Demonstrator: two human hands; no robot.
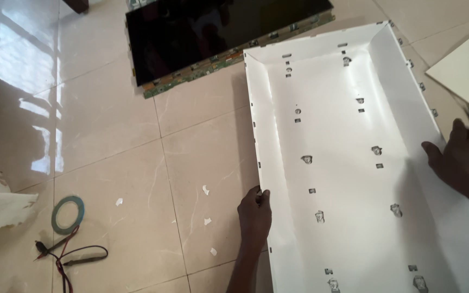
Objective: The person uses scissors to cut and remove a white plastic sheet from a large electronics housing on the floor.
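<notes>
Lying on the pale tiled floor [109, 125], the white reflector tray [348, 179] fills the right half of the head view, its long axis running from the near right edge of the picture up and slightly left toward a dark display panel [213, 38]. The tray's far short end, with its folded-up wall, points away from the person and nearly meets the green circuit strip [234, 57] along the panel's lower edge. Small lens-like studs [306, 159] sit in two rows down the tray's flat bed, following the same long axis. The left hand [255, 212] grips the tray's left long rim, fingers curled narrowly over the edge and touching it. The right hand [462, 163] rests at the opposite long rim, thumb spread onto the sloped white wall, fingers loosely open; whether it pinches the rim I cannot tell. Well to the left on the floor lie a roll of blue-green tape [67, 214] and red and black probe leads [69, 258], with scraps of white paper [206, 190] between them and the tray. A white sheet [462, 70] lies beyond the tray's right side.
</notes>
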